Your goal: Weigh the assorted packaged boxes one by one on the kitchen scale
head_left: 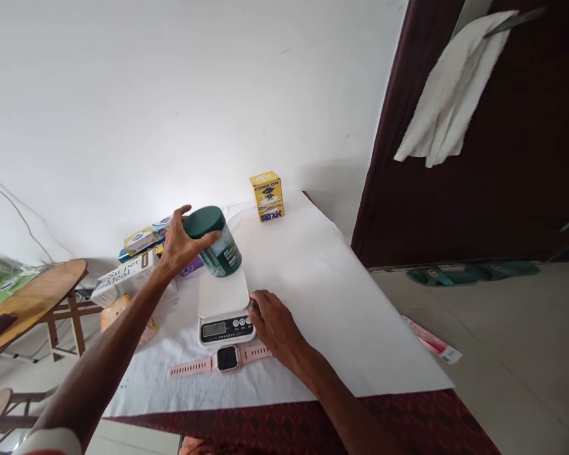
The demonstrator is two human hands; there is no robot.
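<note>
My left hand [179, 243] grips a green canister [222, 253] with a dark green lid, thumb and fingers spread round its top. The canister leans slightly over the back of the white kitchen scale [224, 296]; whether it touches the platform I cannot tell. At the scale's right edge is my right hand [277, 323], its fingers bent against the side by the buttons. The scale's display [214, 329] shows no figures I can read. A pink-strapped smartwatch [227, 358] lies stretched out just in front of the scale, partly beneath my right wrist.
Left of the scale sit a white "Super Meal" box [126, 276], small stacked boxes [140, 240] and an orange packet [114, 311]. A yellow box [268, 197] stands near the wall. White cloth [341, 335] covers the table. Slippers [439, 276] lie on the floor.
</note>
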